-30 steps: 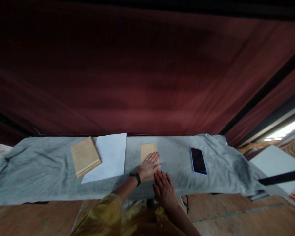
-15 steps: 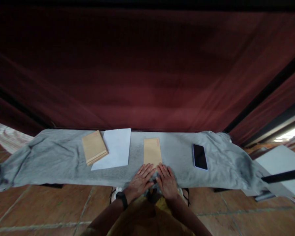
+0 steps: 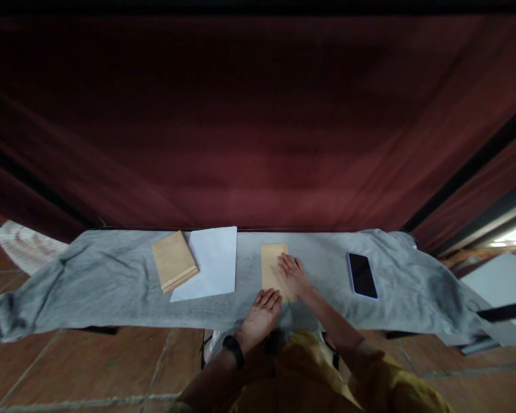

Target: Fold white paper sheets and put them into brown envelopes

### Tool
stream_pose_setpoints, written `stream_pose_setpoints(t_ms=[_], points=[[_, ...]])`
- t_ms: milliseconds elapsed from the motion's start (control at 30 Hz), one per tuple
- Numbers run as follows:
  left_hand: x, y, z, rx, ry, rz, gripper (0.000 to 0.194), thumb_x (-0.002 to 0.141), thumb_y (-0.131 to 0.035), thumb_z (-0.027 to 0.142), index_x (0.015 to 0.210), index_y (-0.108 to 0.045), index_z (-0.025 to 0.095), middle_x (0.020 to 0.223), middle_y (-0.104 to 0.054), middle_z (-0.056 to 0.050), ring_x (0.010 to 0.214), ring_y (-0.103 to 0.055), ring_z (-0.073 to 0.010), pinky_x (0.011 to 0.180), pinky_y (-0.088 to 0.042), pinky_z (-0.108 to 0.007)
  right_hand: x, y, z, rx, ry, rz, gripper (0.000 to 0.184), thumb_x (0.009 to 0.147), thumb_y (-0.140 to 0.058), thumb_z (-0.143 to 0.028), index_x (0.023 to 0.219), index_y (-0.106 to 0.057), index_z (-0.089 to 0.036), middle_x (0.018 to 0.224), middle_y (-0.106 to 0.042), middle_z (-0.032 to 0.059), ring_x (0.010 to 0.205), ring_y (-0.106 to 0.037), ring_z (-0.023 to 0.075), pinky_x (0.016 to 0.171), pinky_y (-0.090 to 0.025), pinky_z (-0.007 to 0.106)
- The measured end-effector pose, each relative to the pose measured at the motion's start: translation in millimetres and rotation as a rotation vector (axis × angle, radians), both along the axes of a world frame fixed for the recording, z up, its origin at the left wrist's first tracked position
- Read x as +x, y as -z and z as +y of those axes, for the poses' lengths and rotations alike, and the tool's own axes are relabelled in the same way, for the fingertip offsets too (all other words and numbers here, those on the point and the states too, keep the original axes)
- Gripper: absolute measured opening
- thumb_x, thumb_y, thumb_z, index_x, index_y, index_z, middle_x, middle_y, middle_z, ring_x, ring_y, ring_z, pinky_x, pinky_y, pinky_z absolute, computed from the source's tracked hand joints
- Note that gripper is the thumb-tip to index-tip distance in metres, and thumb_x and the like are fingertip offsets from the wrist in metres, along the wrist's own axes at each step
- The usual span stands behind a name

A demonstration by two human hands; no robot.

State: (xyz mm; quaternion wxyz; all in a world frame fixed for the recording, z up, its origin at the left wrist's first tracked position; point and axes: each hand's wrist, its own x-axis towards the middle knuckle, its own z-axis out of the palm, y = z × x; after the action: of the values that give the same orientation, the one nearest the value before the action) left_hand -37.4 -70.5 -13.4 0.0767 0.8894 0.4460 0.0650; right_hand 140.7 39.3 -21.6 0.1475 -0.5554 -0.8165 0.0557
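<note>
A brown paper envelope (image 3: 272, 268) lies flat on the grey cloth in front of me. My right hand (image 3: 293, 274) rests on the envelope's right side, palm down with the fingers stretched out. At the near left corner, my left hand (image 3: 261, 314) lies with its fingertips on the envelope's edge, fingers extended. A black band circles my left wrist. To the left, a stack of brown envelopes (image 3: 174, 259) overlaps some white paper (image 3: 217, 264).
A phone (image 3: 363, 275) lies face up to the right on the grey cloth (image 3: 112, 275), which covers a long narrow table. A dark red fabric panel (image 3: 258, 143) rises behind it. White boards (image 3: 499, 281) stand at the far right above the tiled floor.
My right hand has moved up along the envelope, away from me. My left hand stays by the near edge. The whole view has shifted slightly, so things appear further right.
</note>
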Motion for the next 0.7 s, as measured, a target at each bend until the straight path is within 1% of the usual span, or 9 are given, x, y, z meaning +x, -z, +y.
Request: stream_pose_setpoints(t_ms=[67,167,233,367,500,567,633,700], points=[[1,3.0,5,-0.017,0.012,0.071,0.052,0.098,-0.038,0.011,0.149,-0.046,0.021,0.154,-0.051,-0.011,0.146,-0.042,-0.0236,0.121,-0.032,-0.047,-3,2.2,14,0.013,0.025,0.011,0.048,0.106,-0.030,-0.030,0.151,-0.047,-0.023,0.159,-0.044,0.0090,0.147,-0.040,0.0228,0.121,-0.027,0.048],[0,4.8,11,-0.006,0.028,0.122,0.059,0.093,-0.033,0.003,0.149,-0.044,0.021,0.153,-0.052,-0.012,0.144,-0.044,-0.0231,0.117,-0.037,-0.046,-5,8.5,23,0.031,0.055,0.041,0.051,0.106,-0.030,-0.033,0.153,-0.043,-0.019,0.160,-0.042,0.0111,0.148,-0.038,0.0236,0.123,-0.023,0.049],[0,5.4,11,0.013,0.043,0.120,0.060,0.092,-0.032,0.002,0.147,-0.046,0.021,0.151,-0.053,-0.013,0.143,-0.046,-0.0240,0.115,-0.039,-0.046,-6,12.8,25,0.027,0.082,0.054,0.053,0.106,-0.030,-0.035,0.154,-0.042,-0.017,0.160,-0.042,0.0129,0.149,-0.038,0.0242,0.123,-0.021,0.049],[1,5.3,6,0.043,0.078,0.118,0.057,0.091,-0.035,0.001,0.145,-0.047,0.015,0.148,-0.055,-0.018,0.142,-0.048,-0.0279,0.112,-0.041,-0.049,-4,18.6,23,0.014,0.120,0.041,0.055,0.106,-0.028,-0.036,0.155,-0.039,-0.015,0.161,-0.038,0.0143,0.150,-0.035,0.0266,0.123,-0.019,0.052],[-1,0.7,1,0.084,0.095,0.158,0.049,0.093,-0.038,0.002,0.140,-0.051,0.011,0.144,-0.057,-0.021,0.137,-0.051,-0.0297,0.103,-0.048,-0.046,1,17.8,16,0.030,0.106,0.002,0.055,0.105,-0.030,-0.035,0.156,-0.038,-0.013,0.161,-0.037,0.0152,0.150,-0.034,0.0294,0.124,-0.015,0.056],[-4,-2.3,1,0.106,0.096,0.166,0.044,0.095,-0.040,0.004,0.136,-0.054,0.011,0.141,-0.059,-0.021,0.133,-0.054,-0.0296,0.099,-0.049,-0.043,0,15.0,11,0.041,0.040,-0.019,0.054,0.105,-0.032,-0.033,0.155,-0.039,-0.015,0.161,-0.039,0.0143,0.150,-0.035,0.0284,0.124,-0.015,0.055],[-7,-3.3,0,0.105,0.099,0.167,0.037,0.097,-0.041,0.006,0.129,-0.059,0.014,0.132,-0.064,-0.017,0.124,-0.060,-0.0276,0.095,-0.051,-0.041,-5,11.5,6,0.048,-0.119,-0.045,0.051,0.106,-0.034,-0.033,0.154,-0.042,-0.020,0.161,-0.040,0.0101,0.150,-0.035,0.0252,0.125,-0.018,0.051],[-11,-0.9,0,0.090,0.098,0.163,0.030,0.098,-0.043,0.008,0.120,-0.062,0.016,0.118,-0.070,-0.012,0.114,-0.064,-0.0246,0.092,-0.052,-0.039,-11,8.3,4,0.053,-0.274,-0.070,0.048,0.106,-0.035,-0.033,0.153,-0.044,-0.026,0.161,-0.041,0.0057,0.149,-0.036,0.0223,0.125,-0.022,0.047]])
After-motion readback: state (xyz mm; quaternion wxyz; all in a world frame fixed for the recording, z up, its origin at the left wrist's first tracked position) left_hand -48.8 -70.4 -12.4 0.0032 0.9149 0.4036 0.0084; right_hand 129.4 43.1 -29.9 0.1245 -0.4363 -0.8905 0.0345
